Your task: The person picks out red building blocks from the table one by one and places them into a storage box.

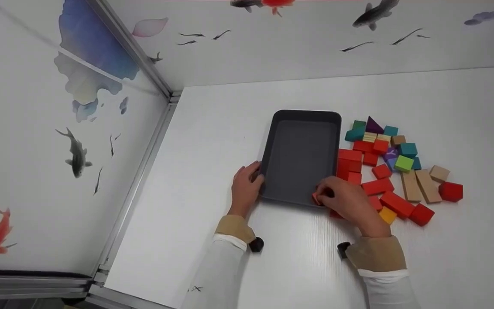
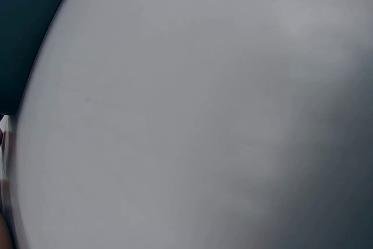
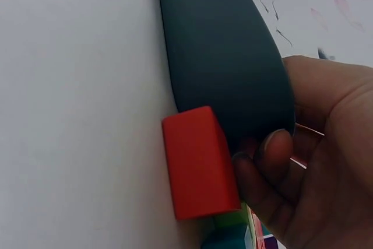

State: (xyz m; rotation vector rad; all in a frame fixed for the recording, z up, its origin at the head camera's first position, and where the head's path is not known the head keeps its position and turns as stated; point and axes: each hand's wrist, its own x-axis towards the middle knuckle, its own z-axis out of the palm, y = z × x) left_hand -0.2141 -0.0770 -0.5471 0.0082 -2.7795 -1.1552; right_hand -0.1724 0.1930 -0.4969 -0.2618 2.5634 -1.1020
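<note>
A dark grey rectangular tray (image 1: pixel 300 154) lies on the white table in the head view, its inner floor bare. My left hand (image 1: pixel 245 191) holds the tray's left edge near the front corner, thumb and fingers bent against it. At the front right corner, my right hand (image 1: pixel 345 199) pinches a small red block (image 1: pixel 315 198) just inside the rim, mostly covered by the fingers. In the right wrist view, the right hand (image 3: pixel 326 144) is at the tray's outer wall (image 3: pixel 227 56). Beside that wall stands another red block (image 3: pixel 198 164) on the table.
Right of the tray lies a loose pile of wooden blocks: several red blocks (image 1: pixel 378 186), plain wood planks (image 1: pixel 411 186), a green block (image 1: pixel 404 163), a purple triangle (image 1: pixel 374 125) and a yellow block (image 1: pixel 387 215). Fish-patterned panels (image 1: pixel 315 51) border the table behind and at left.
</note>
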